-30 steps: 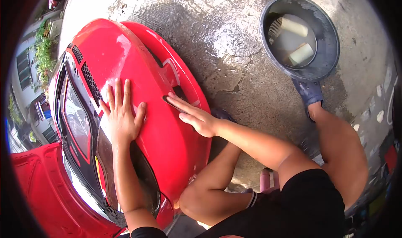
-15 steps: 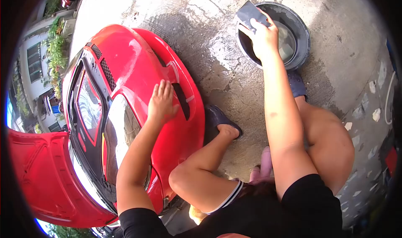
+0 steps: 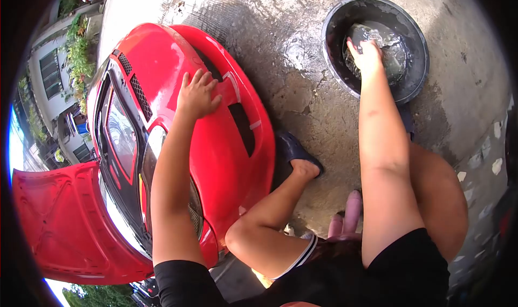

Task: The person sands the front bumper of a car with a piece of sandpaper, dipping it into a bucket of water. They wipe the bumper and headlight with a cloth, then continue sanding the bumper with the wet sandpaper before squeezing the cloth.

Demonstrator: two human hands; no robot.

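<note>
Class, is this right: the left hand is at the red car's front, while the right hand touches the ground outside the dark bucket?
Not quite: the right hand is inside the dark bucket, not outside it, as the head view shows. The rest stands.

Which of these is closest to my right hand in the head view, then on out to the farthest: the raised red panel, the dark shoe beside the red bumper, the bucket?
1. Bucket: upper right, with your right hand inside it.
2. Dark shoe: near the middle, beside the red bumper.
3. Raised red panel: lower left.
</note>
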